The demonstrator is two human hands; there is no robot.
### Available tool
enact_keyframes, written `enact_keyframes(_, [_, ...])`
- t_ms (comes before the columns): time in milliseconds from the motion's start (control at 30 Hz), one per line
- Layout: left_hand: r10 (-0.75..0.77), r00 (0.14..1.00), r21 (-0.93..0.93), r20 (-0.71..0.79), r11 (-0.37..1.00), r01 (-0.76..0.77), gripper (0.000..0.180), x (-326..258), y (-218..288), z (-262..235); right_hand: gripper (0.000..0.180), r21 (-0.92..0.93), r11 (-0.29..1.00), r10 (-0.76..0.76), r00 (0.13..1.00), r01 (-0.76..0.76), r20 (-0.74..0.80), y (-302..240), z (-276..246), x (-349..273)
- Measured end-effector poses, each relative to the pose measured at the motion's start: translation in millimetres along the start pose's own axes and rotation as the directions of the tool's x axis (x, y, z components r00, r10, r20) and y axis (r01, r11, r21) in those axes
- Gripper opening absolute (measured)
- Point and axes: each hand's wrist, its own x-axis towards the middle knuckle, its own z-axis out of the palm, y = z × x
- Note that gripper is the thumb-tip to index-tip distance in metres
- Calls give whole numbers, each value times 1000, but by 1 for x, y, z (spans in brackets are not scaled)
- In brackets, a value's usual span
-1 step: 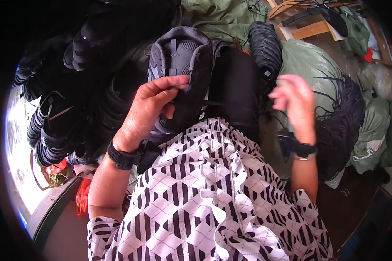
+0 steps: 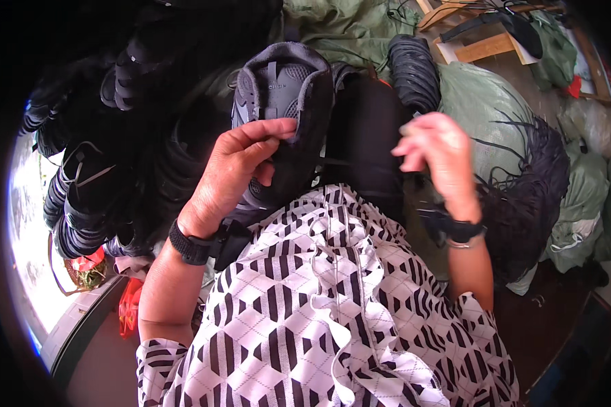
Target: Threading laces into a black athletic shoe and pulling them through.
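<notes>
A dark grey sneaker (image 2: pixel 312 112) lies on my lap, its padded collar and tongue toward the far side. My left hand (image 2: pixel 244 152) is closed over its lacing edge, thumb and forefinger pinched together at the opening. Whether a lace end sits in that pinch is hidden. A thin dark strand (image 2: pixel 336 162) runs from the sneaker across my dark trouser leg toward the right. My right hand (image 2: pixel 438 149) hovers beyond that leg, its fingers curled together and slightly blurred. What they pinch cannot be made out.
Dark shoes (image 2: pixel 85 183) are heaped along the left. A nested stack of dark shoe parts (image 2: pixel 414 74) stands beyond my right hand. Black laces (image 2: pixel 536 169) hang in a bundle over a pale green sack (image 2: pixel 478 95). A wooden frame (image 2: pixel 485 49) sits at the far right.
My right hand has moved left, nearer to the sneaker. My left hand and the sneaker have barely shifted.
</notes>
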Motion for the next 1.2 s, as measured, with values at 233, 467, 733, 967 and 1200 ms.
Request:
enact_keyframes(233, [28,999,73,-28,997,-26,30,-2,-2,4,12,-311,935,-100,966,173,237,-11,77,22])
enact_keyframes(467, [46,998,106,-29,993,-43,31,-4,-4,2,11,-179,957,-177,950,227,257,-7,87,17])
enact_keyframes(733, [56,998,93,-2,994,-56,31,-3,-5,3,7,-98,983,-125,956,156,265,10,88,25])
enact_keyframes(967, [71,997,100,-23,993,-68,32,-5,-5,6,8,-151,964,-188,963,218,192,16,95,27])
enact_keyframes(1200, [90,996,95,-24,992,-87,33,-4,-9,8,10,-343,874,-306,938,344,163,18,99,25])
